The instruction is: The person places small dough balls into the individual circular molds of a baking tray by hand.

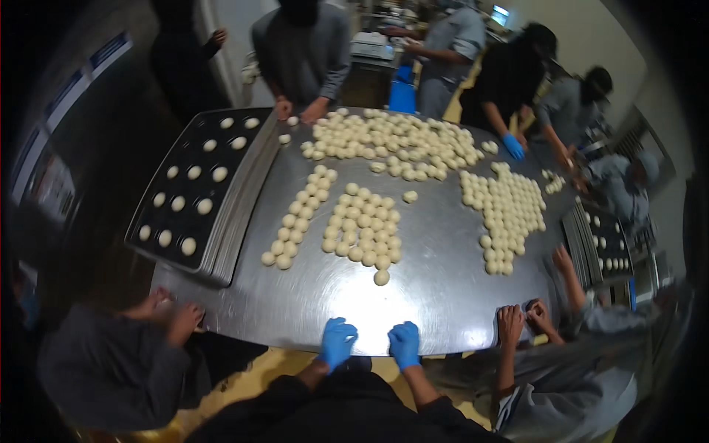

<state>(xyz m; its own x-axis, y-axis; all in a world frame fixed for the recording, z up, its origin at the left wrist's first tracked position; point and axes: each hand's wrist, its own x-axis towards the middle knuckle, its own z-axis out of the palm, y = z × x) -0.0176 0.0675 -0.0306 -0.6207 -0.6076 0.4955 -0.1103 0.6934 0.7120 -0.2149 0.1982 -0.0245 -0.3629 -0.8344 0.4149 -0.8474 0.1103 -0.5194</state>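
Observation:
My left hand (338, 344), in a blue glove, rests at the near edge of the steel table (443, 295), its fingers loosely curled in. Level with it, my right hand (404, 345) wears a matching glove and is also curled closed. Nothing shows in either hand. Nearest to them is a single dough ball (382, 277) at the front of a block of pale dough balls (362, 221). A narrow strip of dough balls (299, 214) lies to the left of this block.
A stack of black trays (185, 184) with spaced dough balls stands at left. More dough balls (399, 140) cover the far side; another group (506, 207) lies at right, near a second tray stack (602, 240). Co-workers' hands (517, 321) rest along the table's edges.

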